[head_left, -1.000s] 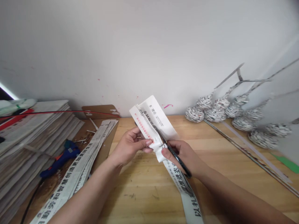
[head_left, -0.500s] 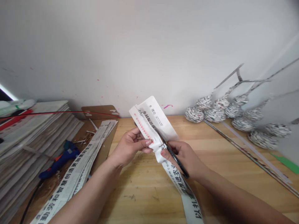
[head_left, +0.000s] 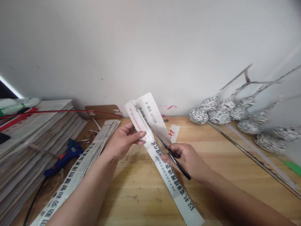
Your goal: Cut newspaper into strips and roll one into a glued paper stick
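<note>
White printed paper, folded, 1 pc. Loc.: held above the middle of the worktop, upper flap tilted up toward the wall, long tail running down toward your R side.

Handling (est.): v. light, soft, limp along the tail, a bit stiffer at the fold. Not slippery; creases & tears easily. Best hold: flat pinch near the cut line, thumb over, fingertips under; avoid tugging the tail.

L hand, 1: your fingers pinch the paper's L edge by the red print, thumb on top, other fingers partly hidden behind. Forearm comes up from lower L, slanting in.

R hand, 1: your fingers grasp the black handles of the scissors, thumb nearest the paper. Forearm enters from lower R; hand sits slightly lower than L hand. Blades point up & L, b/w flap and tail; exact gap b/w blades, can't tell.

Scissors (est.): rigid, heavier than the paper; hold by the handles only.

Adj. items: scrap w/ red marks, just beyond R hand; paper strips, beside L forearm; blue glue gun, b/w strips & newspaper stack; woven paper bulbs, far R, near the wall.
</note>
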Tool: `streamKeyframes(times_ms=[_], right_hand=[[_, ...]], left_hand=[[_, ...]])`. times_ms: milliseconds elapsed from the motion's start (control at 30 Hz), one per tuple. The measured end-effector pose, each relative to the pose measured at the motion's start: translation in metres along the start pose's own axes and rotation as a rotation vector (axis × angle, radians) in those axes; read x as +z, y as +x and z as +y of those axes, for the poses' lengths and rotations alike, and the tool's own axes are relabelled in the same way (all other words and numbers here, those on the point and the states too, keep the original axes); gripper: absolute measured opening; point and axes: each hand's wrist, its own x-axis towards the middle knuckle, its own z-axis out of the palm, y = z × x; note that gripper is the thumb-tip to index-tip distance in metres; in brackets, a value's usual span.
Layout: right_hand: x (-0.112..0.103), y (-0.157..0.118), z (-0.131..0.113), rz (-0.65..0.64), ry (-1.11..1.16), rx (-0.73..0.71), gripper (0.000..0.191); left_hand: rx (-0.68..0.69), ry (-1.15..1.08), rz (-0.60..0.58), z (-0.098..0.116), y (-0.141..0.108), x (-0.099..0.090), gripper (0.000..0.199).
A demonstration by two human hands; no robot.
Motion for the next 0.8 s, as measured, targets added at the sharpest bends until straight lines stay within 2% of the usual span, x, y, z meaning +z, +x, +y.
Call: streamKeyframes(times_ms=[133, 300, 667, 800], right_hand=[[0.001, 0.0, 0.001, 0.005, -0.009, -0.013, 0.047], [0.001, 0.0, -0.001, -0.049, 0.002, -0.001, 0.046], [0.002, 0.015, -0.021, -0.098, 0.027, 0.007, 0.046], [0.004, 0.023, -0.023, -0.096, 0.026, 0.025, 0.045]], left_hand=[[-0.017, -0.013, -0.039, -0.003, -0.002, 0.006, 0.031], [0.008, -0.067, 0.024, -0.002, -0.003, 0.01, 0.028], [-0.016, -0.145, 0.018, -0.006, -0.004, 0.013, 0.026], [0.0, -0.16, 0.059, -0.005, 0.0, 0.009, 0.029]])
